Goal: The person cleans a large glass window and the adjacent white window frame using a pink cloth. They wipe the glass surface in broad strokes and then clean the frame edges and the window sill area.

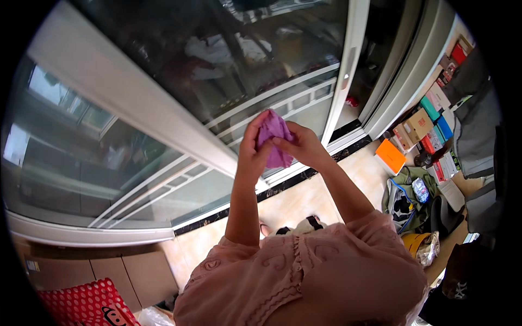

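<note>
A crumpled purple cloth (276, 136) is held up between both my hands, in front of a large glass sliding door (234, 60). My left hand (253, 145) is closed on the cloth's left side, and my right hand (305, 145) pinches its right side with the thumb across the front. Part of the fabric hangs down below the fingers. Both forearms reach forward from pink sleeves. The cloth looks apart from the glass, though the exact distance is hard to judge.
Stacked shoe boxes (418, 126) and an orange box (390, 156) line the right wall. Nearer stands an open green bag (405, 198) with things in it. A brown cabinet (109, 274) and a red polka-dot bag (89, 304) are at lower left. A dark threshold strip (283, 190) edges the tiled floor.
</note>
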Motion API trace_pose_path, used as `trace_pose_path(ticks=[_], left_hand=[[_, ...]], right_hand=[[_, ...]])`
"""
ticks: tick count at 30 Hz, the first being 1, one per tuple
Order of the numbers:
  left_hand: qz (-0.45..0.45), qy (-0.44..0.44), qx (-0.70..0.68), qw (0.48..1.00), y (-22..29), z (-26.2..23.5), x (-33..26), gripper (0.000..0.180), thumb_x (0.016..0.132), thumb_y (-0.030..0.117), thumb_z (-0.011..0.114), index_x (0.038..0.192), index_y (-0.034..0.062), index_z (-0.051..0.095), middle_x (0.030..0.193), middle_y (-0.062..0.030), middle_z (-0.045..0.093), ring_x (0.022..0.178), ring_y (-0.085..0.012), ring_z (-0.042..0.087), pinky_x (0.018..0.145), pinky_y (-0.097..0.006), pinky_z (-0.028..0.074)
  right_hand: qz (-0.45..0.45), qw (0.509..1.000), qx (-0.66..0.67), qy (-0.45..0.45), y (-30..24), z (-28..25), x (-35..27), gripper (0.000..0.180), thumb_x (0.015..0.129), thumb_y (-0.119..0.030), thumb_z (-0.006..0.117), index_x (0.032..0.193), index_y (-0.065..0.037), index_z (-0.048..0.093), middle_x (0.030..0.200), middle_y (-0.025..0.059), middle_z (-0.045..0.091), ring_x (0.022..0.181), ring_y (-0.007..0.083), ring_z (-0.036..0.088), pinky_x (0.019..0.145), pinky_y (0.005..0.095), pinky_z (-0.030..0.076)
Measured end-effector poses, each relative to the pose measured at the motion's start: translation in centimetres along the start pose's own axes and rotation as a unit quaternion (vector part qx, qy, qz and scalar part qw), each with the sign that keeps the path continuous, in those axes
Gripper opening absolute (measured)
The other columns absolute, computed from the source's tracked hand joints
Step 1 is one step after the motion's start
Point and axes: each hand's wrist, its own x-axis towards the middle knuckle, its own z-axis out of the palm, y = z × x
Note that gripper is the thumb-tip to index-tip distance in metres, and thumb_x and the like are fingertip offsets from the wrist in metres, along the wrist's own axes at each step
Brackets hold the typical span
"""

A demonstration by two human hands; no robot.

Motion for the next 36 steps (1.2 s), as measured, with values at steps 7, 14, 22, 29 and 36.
trace_pose_path(ticks=[7, 14, 22, 29, 36], left_hand=[[0.042, 0.099, 0.181, 0.978, -2.4, 7.8, 3.9, 0.037, 0.079, 0.0, 0.066, 0.114, 0.0048, 0.057, 0.099, -0.0087, 0.065, 0.086, -0.0154, 0.061, 0.073, -0.026, 0.048], [0.191, 0.192, 0.334, 0.903, -2.7, 8.2, 9.8, 0.025, 0.068, 0.001, 0.074, 0.091, 0.0061, 0.066, 0.084, -0.0069, 0.064, 0.075, -0.0239, 0.055, 0.071, -0.033, 0.046], [0.296, 0.231, 0.353, 0.857, 0.6, 9.4, 19.6, 0.025, 0.07, -0.003, 0.069, 0.092, 0.0078, 0.066, 0.085, -0.0039, 0.063, 0.074, -0.02, 0.055, 0.065, -0.028, 0.044], [0.365, 0.281, 0.391, 0.796, 0.0, 11.3, 22.8, 0.031, 0.072, -0.009, 0.065, 0.099, 0.005, 0.064, 0.1, -0.0079, 0.06, 0.08, -0.017, 0.059, 0.057, -0.024, 0.046], [0.231, 0.317, 0.184, 0.901, -1.9, 15.0, 18.3, 0.013, 0.091, 0.0, 0.055, 0.102, -0.0045, 0.06, 0.081, -0.0081, 0.064, 0.067, -0.0107, 0.059, 0.06, -0.02, 0.048]], right_hand=[[-0.094, 0.969, -0.134, 0.184, 1.3, -8.6, 0.1, 0.011, 0.084, -0.005, 0.064, 0.093, 0.001, 0.065, 0.093, 0.008, 0.057, 0.072, 0.013, 0.054, 0.058, 0.0238, 0.043], [-0.077, 0.969, -0.039, 0.23, 0.3, -10.1, 4.5, 0.029, 0.083, 0.0, 0.06, 0.112, -0.002, 0.058, 0.093, 0.0081, 0.061, 0.074, 0.016, 0.059, 0.064, 0.0242, 0.049], [-0.334, 0.839, -0.29, 0.316, -5.9, -12.9, 10.7, 0.031, 0.078, 0.005, 0.055, 0.107, -0.004, 0.061, 0.111, 0.0134, 0.056, 0.096, 0.0251, 0.055, 0.078, 0.0323, 0.047], [-0.298, 0.933, -0.027, 0.202, -5.3, -14.6, 15.8, 0.017, 0.083, 0.003, 0.053, 0.095, -0.002, 0.064, 0.094, 0.0118, 0.061, 0.08, 0.0223, 0.059, 0.071, 0.0293, 0.047], [-0.315, 0.947, -0.039, 0.044, -5.9, -17.6, 16.8, 0.019, 0.086, 0.003, 0.05, 0.099, 0.001, 0.064, 0.089, 0.0109, 0.063, 0.076, 0.0203, 0.059, 0.066, 0.0264, 0.046]])
